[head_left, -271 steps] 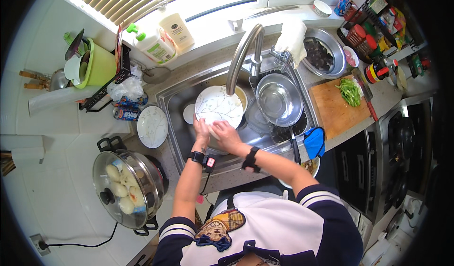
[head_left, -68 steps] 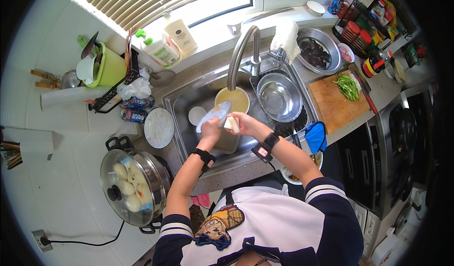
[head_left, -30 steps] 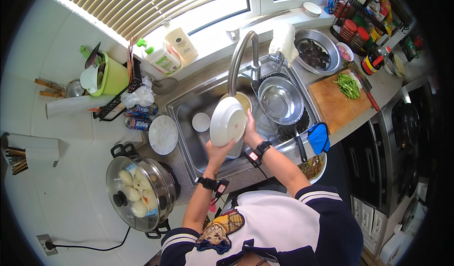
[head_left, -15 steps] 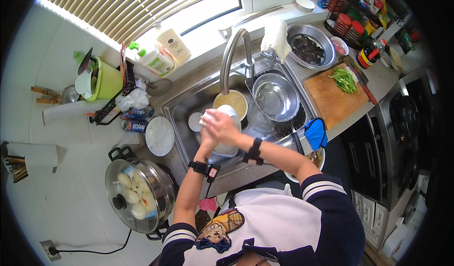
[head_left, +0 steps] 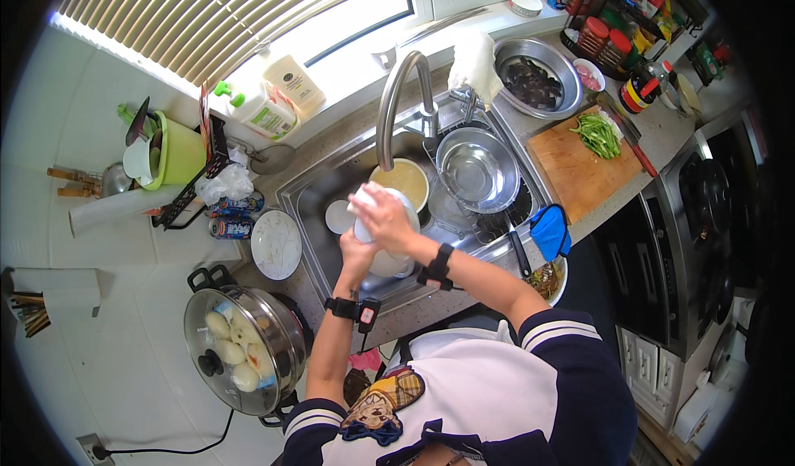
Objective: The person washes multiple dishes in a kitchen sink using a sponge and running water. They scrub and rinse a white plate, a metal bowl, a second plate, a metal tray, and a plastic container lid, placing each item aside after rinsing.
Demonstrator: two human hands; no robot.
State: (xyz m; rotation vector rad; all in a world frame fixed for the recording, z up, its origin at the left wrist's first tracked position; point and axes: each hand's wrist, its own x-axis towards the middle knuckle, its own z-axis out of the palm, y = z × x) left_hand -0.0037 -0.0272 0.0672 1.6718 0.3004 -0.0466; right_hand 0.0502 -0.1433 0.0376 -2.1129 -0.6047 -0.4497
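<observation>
My left hand (head_left: 357, 256) is closed around a white bowl (head_left: 363, 233) over the left basin of the steel sink (head_left: 308, 209). My right hand (head_left: 389, 224) lies across it, fingers bent on a small white pad (head_left: 360, 199), perhaps a sponge; its exact kind is unclear. Both hands partly hide the bowl and the white dishes beneath. In the basin a small white dish (head_left: 339, 216) sits to the left, and a round bowl of cloudy yellowish liquid (head_left: 411, 182) stands beyond my hands.
The tap (head_left: 386, 127) arches above the sink. A metal bowl (head_left: 478, 168) sits at its right. Farther right, a cutting board (head_left: 563, 172) holds cut greens and a knife. A white plate (head_left: 277, 245) and a lidded pot (head_left: 240, 342) stand on the left.
The right hand has shifted slightly on the bowl with the white pad, exposing more of the bowl between the hands. The whole view has moved a little.
</observation>
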